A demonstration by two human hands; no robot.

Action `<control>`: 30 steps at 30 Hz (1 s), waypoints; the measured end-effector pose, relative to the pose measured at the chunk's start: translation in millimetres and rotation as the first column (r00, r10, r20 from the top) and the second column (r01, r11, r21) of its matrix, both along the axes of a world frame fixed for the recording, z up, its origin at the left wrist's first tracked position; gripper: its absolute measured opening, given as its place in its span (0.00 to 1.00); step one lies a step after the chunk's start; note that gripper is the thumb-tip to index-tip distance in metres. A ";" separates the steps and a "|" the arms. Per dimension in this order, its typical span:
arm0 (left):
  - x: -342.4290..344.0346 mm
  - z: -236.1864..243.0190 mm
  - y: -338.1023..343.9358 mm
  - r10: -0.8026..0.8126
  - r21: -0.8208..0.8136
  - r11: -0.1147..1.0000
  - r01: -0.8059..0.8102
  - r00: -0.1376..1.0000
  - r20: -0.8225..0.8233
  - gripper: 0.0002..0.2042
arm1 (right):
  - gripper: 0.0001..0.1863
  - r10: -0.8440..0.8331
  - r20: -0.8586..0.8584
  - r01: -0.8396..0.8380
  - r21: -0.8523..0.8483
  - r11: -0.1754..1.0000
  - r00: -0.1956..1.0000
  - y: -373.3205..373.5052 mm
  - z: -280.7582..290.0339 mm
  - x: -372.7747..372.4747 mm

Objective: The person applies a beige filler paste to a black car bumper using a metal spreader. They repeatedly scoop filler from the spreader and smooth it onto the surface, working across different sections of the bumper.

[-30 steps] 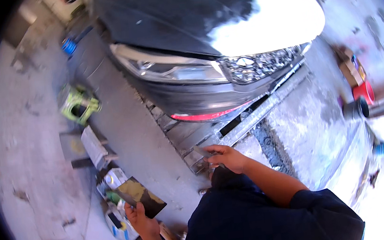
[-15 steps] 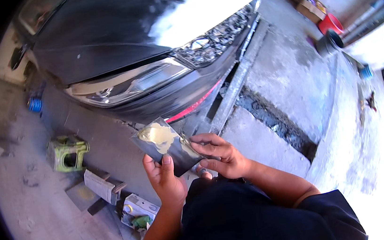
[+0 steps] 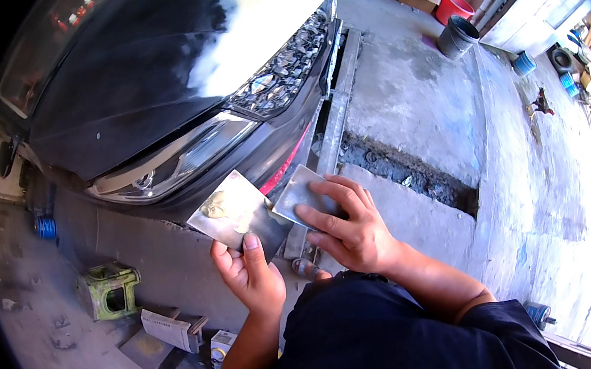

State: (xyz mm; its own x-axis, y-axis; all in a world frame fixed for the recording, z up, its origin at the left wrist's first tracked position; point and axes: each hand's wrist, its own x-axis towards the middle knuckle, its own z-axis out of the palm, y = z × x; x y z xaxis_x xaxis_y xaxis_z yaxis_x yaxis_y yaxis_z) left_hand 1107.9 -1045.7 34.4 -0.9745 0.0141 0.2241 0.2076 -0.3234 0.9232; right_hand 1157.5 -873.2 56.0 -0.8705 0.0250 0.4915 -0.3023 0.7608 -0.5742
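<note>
My left hand (image 3: 255, 280) grips a square metal plate (image 3: 263, 238) from below, thumb on its face; a pale yellow lump of putty (image 3: 215, 204) lies on its far half. Just to the right, my right hand (image 3: 356, 232) holds a flat grey spreader (image 3: 295, 195), fingers spread across it, its left edge at the plate's right side. Beyond both is the car's bumper (image 3: 237, 185) with a red stripe, below a headlamp (image 3: 187, 157) and a black hood (image 3: 108, 74) patched with white.
A narrow trench (image 3: 411, 175) and metal rail (image 3: 340, 92) cross the floor. A green stool (image 3: 92, 288) and cardboard (image 3: 169, 331) lie lower left. Buckets (image 3: 455, 39), a box (image 3: 419, 0) and a bird (image 3: 541, 104) are at right. A sandalled foot (image 3: 303, 267) shows below the plate.
The view has swung rightward. My left hand has raised the plate from low on the left to the middle, and my right hand has brought the spreader onto its right side.
</note>
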 end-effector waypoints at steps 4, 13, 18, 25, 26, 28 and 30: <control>3.4 -5.3 30.7 -0.002 -0.064 0.998 0.000 0.999 -0.034 0.18 | 0.27 -0.025 0.004 0.024 0.113 0.993 1.000 24.3 -10.7 2.8; -10.9 -41.0 143.8 0.238 -0.242 0.926 -0.290 0.945 -0.222 0.20 | 0.21 0.313 0.301 0.020 -0.749 0.662 0.901 193.7 -98.9 0.4; 6.0 -109.8 202.9 0.233 -0.207 0.962 -0.177 0.929 0.288 0.22 | 0.25 0.453 0.399 0.183 -0.875 0.448 0.797 289.1 -175.8 -27.0; 11.0 -257.1 240.9 0.063 0.037 0.992 -0.122 0.720 0.691 0.20 | 0.29 0.431 0.476 0.279 -0.851 0.445 0.767 340.5 -317.5 -81.3; 6.4 -280.6 247.3 0.039 0.063 0.991 -0.121 0.695 0.718 0.18 | 0.29 0.419 0.484 0.287 -0.846 0.449 0.768 344.1 -336.5 -88.0; 3.2 -343.1 251.7 0.042 0.057 0.990 -0.128 0.663 0.747 0.17 | 0.30 0.402 0.474 0.297 -0.854 0.427 0.784 347.9 -376.2 -105.6; -7.9 -398.2 265.3 0.019 0.088 0.986 -0.143 0.618 0.786 0.16 | 0.34 0.388 0.445 0.305 -0.877 0.371 0.807 347.4 -415.0 -121.8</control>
